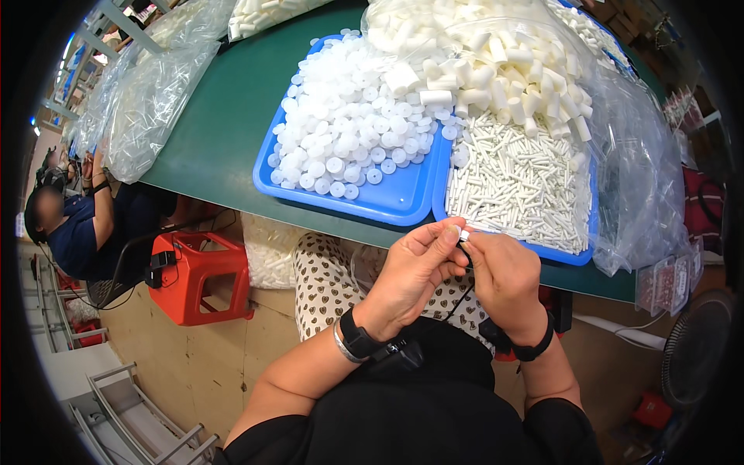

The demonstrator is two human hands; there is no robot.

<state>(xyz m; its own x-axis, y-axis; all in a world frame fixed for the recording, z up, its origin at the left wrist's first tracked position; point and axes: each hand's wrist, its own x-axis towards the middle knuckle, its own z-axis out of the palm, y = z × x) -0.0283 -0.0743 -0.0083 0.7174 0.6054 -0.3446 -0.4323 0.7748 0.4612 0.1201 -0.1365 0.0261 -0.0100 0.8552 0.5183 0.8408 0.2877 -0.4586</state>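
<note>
My left hand [415, 271] and my right hand [504, 277] meet just off the table's front edge, fingertips together. Between their pinched thumbs and fingers is a small white piece [463, 235], mostly covered, so its full shape cannot be made out. Just beyond the hands, a blue tray [504, 246] holds a heap of thin white rods [515, 182]. Thicker cream-white cylinders [496, 74] spill from a clear plastic bag over its far end. In the blue tray [387, 208] to the left lie many translucent white discs with centre holes [349, 128].
The green tabletop [209, 132] carries clear plastic bags [159, 101] at left and another bag [639, 163] at right. A red stool [200, 275] and a seated person [85, 225] are at left. A fan [697, 349] stands at lower right, below a clear plastic box [668, 280].
</note>
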